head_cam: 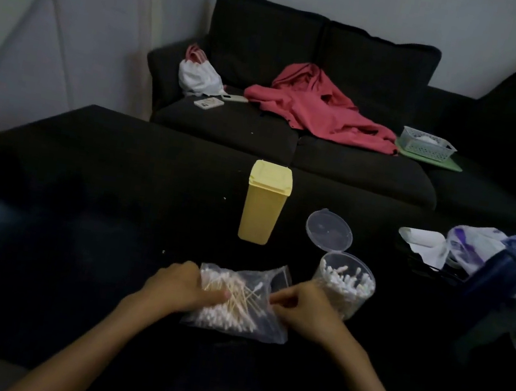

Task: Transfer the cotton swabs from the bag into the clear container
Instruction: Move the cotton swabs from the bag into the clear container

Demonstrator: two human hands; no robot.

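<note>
- Nearest, two bare forearms reach in from 6 o'clock over a black, matte counter.
- The left hand lies on the left side of a clear, crinkled plastic bag; its grip is closed on the bag, thumb pressed across the film over the sticks.
- The right hand is at the bag's 3 o'clock edge, fingers curled, its grip pinching the thin plastic there.
- Inside the bag, cotton swabs lie in a loose heap: pale slim sticks crossing one another, fluffy white tips bunched at the ends.
- At 1 o'clock from the bag, just beside the right hand, stands the clear container, a round see-through tub with upright swabs showing in it; its round transparent lid is hinged open and stands up behind it.
- At 12 o'clock from the bag, a tall yellow box of smooth plastic stands upright, rectangular with a closed flip top.
- At 3 o'clock on the counter, a dark blue bottle stands beside crumpled white paper and plastic.
- Farthest, a dark fabric sofa carries a rumpled red cloth, a white tied bag, a flat phone and a pale lattice basket.
</note>
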